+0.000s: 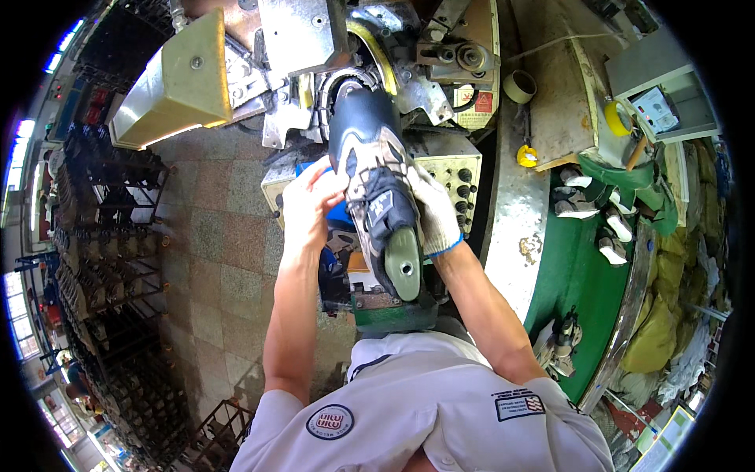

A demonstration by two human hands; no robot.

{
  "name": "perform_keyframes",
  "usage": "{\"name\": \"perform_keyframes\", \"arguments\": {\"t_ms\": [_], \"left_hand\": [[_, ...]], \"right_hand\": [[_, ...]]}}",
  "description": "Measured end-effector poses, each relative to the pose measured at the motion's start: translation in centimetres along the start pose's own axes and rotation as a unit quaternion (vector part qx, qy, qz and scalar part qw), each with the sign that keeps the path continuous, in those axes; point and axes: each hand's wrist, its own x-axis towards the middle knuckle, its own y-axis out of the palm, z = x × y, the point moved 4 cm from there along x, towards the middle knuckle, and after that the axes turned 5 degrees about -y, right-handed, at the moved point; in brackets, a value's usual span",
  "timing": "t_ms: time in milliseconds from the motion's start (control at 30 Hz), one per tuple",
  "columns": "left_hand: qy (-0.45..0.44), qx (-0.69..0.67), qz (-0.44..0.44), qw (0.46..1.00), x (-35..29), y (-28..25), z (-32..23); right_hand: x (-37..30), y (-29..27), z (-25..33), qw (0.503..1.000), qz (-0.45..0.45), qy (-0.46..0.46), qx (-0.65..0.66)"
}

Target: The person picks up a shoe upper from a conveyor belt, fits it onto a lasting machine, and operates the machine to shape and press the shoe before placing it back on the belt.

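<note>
A shoe upper (pixel 371 157) with a dark toe and beige-and-black sides is stretched over a green last (pixel 403 263), whose heel end points toward me. Its toe sits inside the curved jaws of a metal machine (pixel 322 98) at the top of the view. My bare left hand (pixel 313 200) holds the upper's left side, thumb and fingertips against it. On the opposite side my right hand (pixel 431 206), in a white glove with a blue cuff, grips the upper; part of its fingers is hidden behind the shoe.
A yellowish metal cover (pixel 177 82) juts out at upper left. Dials line a control panel (pixel 458 189) beneath the machine. To the right, a green conveyor belt (pixel 543 283) carries several shoes (pixel 578 203). Racks of shoes (pixel 110 252) stand on the left beyond the tiled floor.
</note>
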Motion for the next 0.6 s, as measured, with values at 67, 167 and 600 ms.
{"name": "perform_keyframes", "arguments": {"t_ms": [67,167,600], "left_hand": [[0.018,-0.011,-0.003,1.000,1.3,-0.7,-0.1],[0.044,-0.032,-0.042,0.998,1.8,-0.4,-0.6],[-0.169,-0.189,-0.021,0.967,3.3,1.6,8.9]], "right_hand": [[1.5,0.8,-0.1,1.000,0.005,-0.016,-0.017],[2.6,2.2,0.2,0.999,0.000,-0.033,-0.017],[6.4,-1.1,-1.6,0.987,-0.077,-0.055,-0.131]]}}
